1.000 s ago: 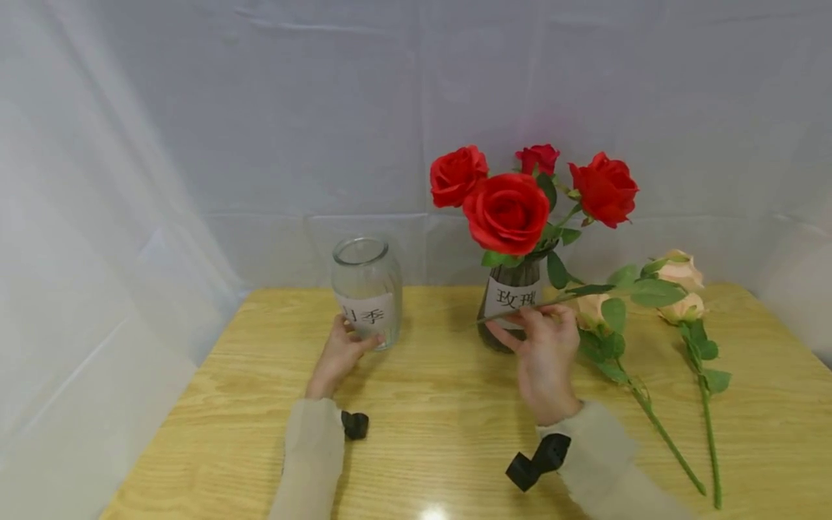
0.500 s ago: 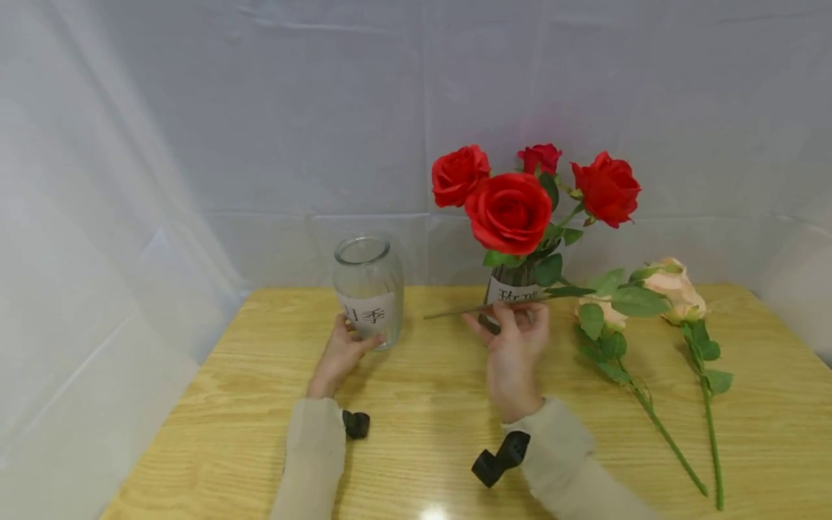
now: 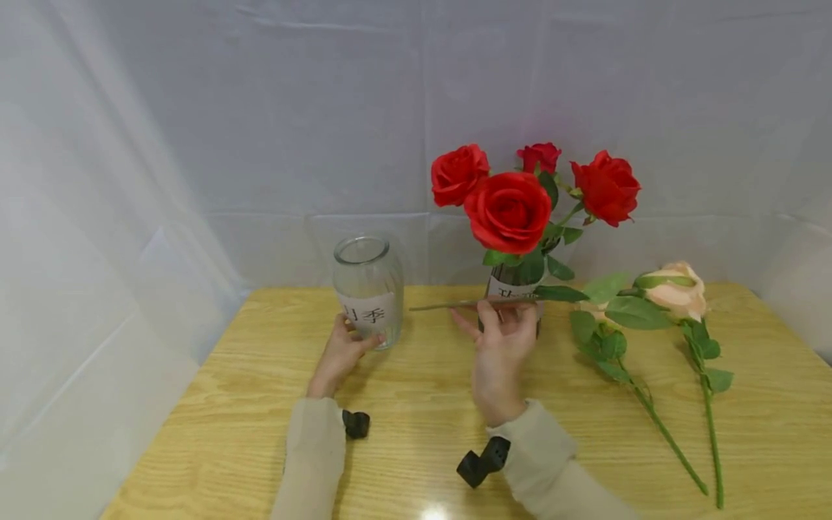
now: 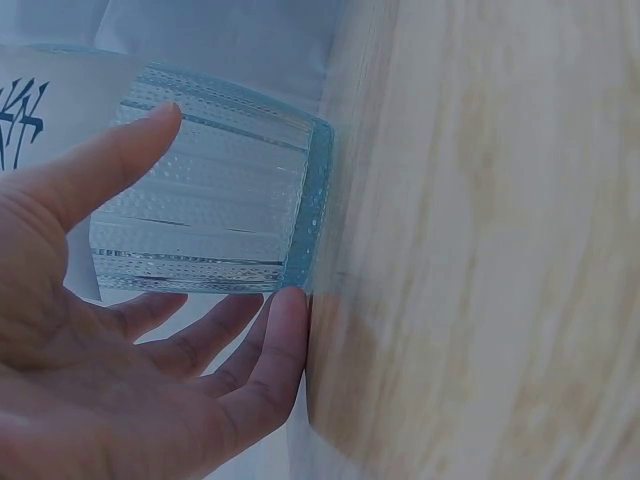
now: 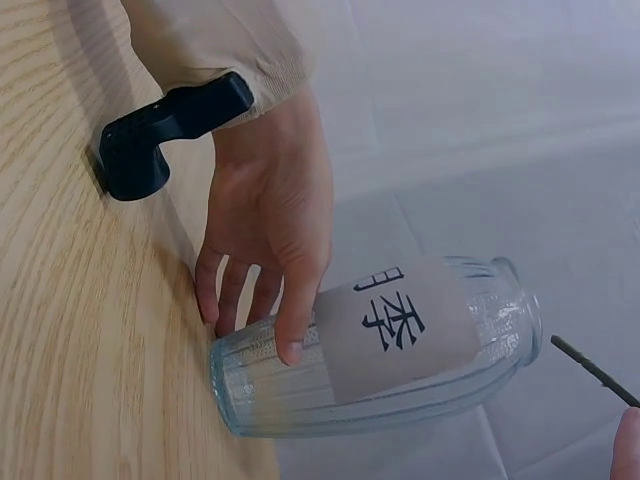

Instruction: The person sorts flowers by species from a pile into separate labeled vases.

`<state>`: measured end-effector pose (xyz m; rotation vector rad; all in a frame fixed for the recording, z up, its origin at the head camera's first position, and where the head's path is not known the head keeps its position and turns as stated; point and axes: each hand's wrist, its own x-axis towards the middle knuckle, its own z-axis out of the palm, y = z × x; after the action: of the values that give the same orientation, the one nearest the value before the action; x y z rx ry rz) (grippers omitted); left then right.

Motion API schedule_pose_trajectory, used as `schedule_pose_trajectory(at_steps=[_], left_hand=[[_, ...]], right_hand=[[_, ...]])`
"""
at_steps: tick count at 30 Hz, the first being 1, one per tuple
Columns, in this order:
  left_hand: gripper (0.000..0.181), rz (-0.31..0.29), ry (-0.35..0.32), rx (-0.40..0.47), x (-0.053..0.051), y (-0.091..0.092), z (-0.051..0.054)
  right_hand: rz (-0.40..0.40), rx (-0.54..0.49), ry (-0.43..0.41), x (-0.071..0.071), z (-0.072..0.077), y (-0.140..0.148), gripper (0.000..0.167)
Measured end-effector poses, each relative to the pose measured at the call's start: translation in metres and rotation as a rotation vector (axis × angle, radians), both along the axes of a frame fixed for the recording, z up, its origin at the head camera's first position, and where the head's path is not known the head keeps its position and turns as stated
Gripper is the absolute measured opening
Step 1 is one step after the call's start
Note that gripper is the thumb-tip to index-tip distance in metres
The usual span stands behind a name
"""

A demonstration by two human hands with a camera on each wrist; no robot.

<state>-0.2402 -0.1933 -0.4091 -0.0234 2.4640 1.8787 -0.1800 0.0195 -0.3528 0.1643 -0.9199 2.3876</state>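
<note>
A clear glass vase (image 3: 369,278) with a white label stands upright left of centre. My left hand (image 3: 339,352) holds its lower part, the thumb (image 4: 140,145) across the front and the fingers at the side near the base. My right hand (image 3: 500,361) pinches the stem of a peach rose (image 3: 682,292), held nearly level above the table. Its bloom points right. Its bare stem end (image 5: 590,368) points left, apart from the clear vase's mouth in the right wrist view. Right of the clear vase is a dark vase (image 3: 497,274), partly hidden by the right hand.
Several red roses (image 3: 508,213) stand in the dark vase. Two more peach roses lie on the wooden table (image 3: 416,448) at the right, their stems (image 3: 711,433) toward the front and their blooms partly covered by the held rose. A white cloth (image 3: 312,130) hangs behind.
My right hand has moved left with the peach rose, and the stem has swung closer to level, its end nearer the clear vase. The left hand and both vases stay put.
</note>
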Motion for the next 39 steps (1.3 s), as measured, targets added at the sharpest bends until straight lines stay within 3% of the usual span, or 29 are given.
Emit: schedule_pose_trajectory(at_steps=[17,39], left_hand=[[0.082,-0.004,-0.004,-0.002,0.002,0.0,0.002],[0.081,0.003,-0.004,-0.021,0.002,0.0,0.0]], right_hand=[[-0.026,0.047,0.047,-0.003,-0.007,-0.03,0.016],[-0.15,-0.052,0.138,-0.018,0.011,-0.056,0.021]])
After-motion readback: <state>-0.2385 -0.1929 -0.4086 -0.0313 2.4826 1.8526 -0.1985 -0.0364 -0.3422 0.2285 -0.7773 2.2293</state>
